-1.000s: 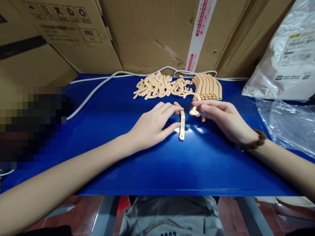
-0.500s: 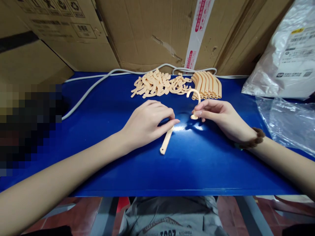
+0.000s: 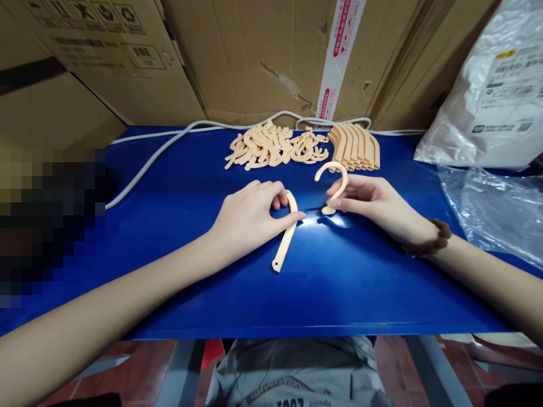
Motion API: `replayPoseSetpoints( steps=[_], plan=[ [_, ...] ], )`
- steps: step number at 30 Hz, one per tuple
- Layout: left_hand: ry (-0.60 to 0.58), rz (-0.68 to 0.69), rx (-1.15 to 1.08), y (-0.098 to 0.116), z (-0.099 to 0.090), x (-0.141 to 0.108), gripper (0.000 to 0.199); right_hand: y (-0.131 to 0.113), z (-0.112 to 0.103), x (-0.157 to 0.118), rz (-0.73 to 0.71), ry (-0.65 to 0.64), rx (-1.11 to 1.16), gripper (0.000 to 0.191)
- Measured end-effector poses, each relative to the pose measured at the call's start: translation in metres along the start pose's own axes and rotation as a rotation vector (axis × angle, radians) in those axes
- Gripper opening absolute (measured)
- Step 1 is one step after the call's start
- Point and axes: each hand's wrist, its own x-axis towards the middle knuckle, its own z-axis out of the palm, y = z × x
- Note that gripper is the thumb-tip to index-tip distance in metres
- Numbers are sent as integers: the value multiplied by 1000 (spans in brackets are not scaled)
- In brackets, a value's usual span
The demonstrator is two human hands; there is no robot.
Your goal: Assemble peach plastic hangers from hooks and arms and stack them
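Note:
My left hand (image 3: 258,212) is closed around a long, slightly curved cream piece (image 3: 286,240), its thumb lying across it; the lower end, with a small hole, points toward the front edge. My right hand (image 3: 365,198) pinches a cream hook (image 3: 343,180) near its base, the curved top opening to the left and a small round foot at the bottom. Behind the hands lies a loose pile of small curved cream pieces (image 3: 265,146). Right of that pile, several long cream pieces (image 3: 356,147) are stacked side by side.
A white cable (image 3: 156,155) runs along the back of the blue table (image 3: 339,294). Cardboard boxes (image 3: 254,56) stand behind it. At the right are a white plastic package (image 3: 487,102) and a clear plastic bag (image 3: 487,209).
The hook in my right hand has come down and left, turning so its curve shows wider. My left fingers have shifted, uncovering the upper end of the long piece.

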Motion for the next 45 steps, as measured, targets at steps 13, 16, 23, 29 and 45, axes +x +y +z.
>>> replayPoseSetpoints(
  steps=[13, 16, 23, 29, 45],
  plan=[
    [-84, 182, -53, -3, 0, 1, 8, 5, -1, 2, -24, 29, 38, 30],
    [-64, 279, -108, -6, 1, 3, 6, 5, -1, 2, -18, 27, 38, 30],
    [-81, 201, -169, -2, -1, 1, 12, -6, 8, 4, 33, 109, 95, 23],
    [0, 173, -156, -1, -2, -1, 31, -8, 17, 17, 99, 138, 261, 24],
    [39, 388, -226, -10, 4, 6, 25, 3, 15, 18, 1, 87, 426, 28]
  ],
)
